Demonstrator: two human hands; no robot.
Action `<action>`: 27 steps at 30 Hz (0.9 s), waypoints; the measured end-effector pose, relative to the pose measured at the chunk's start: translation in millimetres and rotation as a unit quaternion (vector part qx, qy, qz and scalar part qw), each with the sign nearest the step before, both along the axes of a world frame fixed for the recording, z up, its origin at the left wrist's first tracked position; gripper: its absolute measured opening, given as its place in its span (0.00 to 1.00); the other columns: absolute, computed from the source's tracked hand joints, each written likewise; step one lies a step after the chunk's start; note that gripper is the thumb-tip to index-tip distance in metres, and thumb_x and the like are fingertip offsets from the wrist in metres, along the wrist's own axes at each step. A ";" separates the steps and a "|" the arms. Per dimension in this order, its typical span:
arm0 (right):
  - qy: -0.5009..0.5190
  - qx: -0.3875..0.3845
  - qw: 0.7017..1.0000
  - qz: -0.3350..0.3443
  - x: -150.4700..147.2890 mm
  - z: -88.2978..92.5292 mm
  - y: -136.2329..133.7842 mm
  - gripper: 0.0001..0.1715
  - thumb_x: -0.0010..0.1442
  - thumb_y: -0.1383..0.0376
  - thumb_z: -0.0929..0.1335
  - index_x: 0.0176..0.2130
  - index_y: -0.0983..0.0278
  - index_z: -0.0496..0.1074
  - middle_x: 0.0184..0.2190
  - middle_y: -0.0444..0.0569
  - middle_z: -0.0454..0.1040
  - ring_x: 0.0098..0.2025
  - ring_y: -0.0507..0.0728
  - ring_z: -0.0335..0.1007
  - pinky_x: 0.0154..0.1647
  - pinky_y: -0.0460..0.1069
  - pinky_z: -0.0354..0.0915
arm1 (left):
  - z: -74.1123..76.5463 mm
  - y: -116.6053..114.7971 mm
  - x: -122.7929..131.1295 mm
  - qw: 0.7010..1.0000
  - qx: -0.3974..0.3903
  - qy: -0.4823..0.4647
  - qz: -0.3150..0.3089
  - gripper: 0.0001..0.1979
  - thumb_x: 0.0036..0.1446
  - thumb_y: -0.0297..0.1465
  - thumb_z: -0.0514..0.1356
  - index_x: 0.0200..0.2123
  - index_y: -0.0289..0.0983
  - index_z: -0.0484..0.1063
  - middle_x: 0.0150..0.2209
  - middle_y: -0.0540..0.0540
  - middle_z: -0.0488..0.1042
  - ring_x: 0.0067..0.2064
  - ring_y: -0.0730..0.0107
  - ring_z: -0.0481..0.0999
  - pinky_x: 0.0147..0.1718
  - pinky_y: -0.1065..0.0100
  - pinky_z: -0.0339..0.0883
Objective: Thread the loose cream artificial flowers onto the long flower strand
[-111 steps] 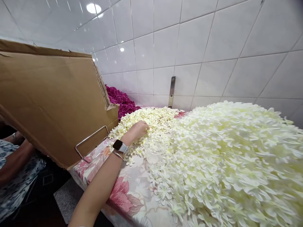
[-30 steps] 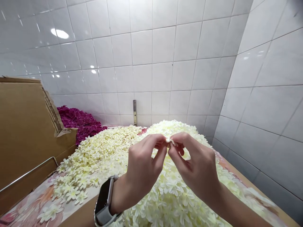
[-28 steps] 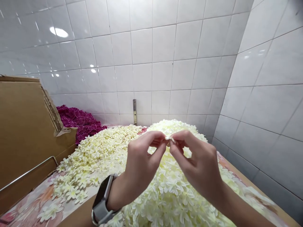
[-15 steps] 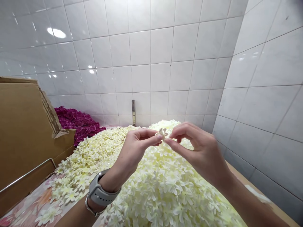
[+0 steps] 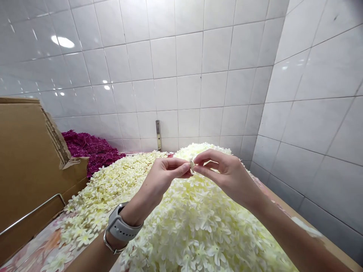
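Over the mound of white flowers [image 5: 204, 223], the left hand [image 5: 163, 173] and the right hand [image 5: 224, 170] both pinch, fingertips nearly closed, one small white flower piece [image 5: 192, 165], probably light, soft and easily creased, so better held gently by its middle.

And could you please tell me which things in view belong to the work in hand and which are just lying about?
In use:
small white flower piece, pinched between left hand and right hand
white flower heap beneath, probably

Apparently just there:
magenta flowers
cardboard
metal strip against the wall
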State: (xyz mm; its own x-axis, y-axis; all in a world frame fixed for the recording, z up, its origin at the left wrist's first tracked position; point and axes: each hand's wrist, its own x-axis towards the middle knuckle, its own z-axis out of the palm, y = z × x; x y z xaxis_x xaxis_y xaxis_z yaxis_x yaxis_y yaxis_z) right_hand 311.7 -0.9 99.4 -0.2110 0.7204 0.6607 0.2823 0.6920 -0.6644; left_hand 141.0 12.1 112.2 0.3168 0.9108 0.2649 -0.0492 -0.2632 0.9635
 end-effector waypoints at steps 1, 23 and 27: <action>0.003 -0.004 1.000 -0.002 -0.2 0.0 -0.7 0.14 0.56 0.55 0.70 0.33 0.63 0.71 0.33 0.47 0.72 0.36 0.56 0.70 0.39 0.52 0.70 | -1.1 1.1 0.0 1.000 0.001 -0.003 0.005 0.09 0.41 0.35 0.68 0.23 0.35 0.79 0.22 0.47 0.75 0.28 0.70 0.73 0.36 0.66 0.68; 0.043 -0.131 0.990 -0.013 -2.5 -8.9 4.8 0.18 0.45 0.52 0.75 0.30 0.62 0.72 0.31 0.48 0.74 0.36 0.58 0.72 0.34 0.50 0.68 | -16.7 -32.9 -139.9 0.895 0.089 0.384 0.209 0.36 0.43 0.47 0.65 0.56 0.42 0.64 0.60 0.40 0.63 0.58 0.47 0.64 0.53 0.53 0.61; -0.051 -0.098 0.994 0.017 -30.7 -11.0 -0.3 0.17 0.49 0.52 0.73 0.28 0.64 0.74 0.35 0.50 0.75 0.34 0.57 0.72 0.34 0.50 0.69 | -61.9 -29.0 -157.9 0.891 0.022 0.434 0.133 0.48 0.40 0.46 0.67 0.62 0.39 0.52 0.65 0.35 0.52 0.63 0.43 0.55 0.57 0.48 0.54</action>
State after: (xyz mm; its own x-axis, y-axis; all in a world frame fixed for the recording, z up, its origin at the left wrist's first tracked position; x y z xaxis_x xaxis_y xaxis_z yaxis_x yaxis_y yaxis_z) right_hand 281.0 -1.2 88.4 -0.2957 0.8244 0.4827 0.3333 0.5625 -0.7566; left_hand -16.9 -16.9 50.3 0.1949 0.9788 0.0627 0.7782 -0.1933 0.5975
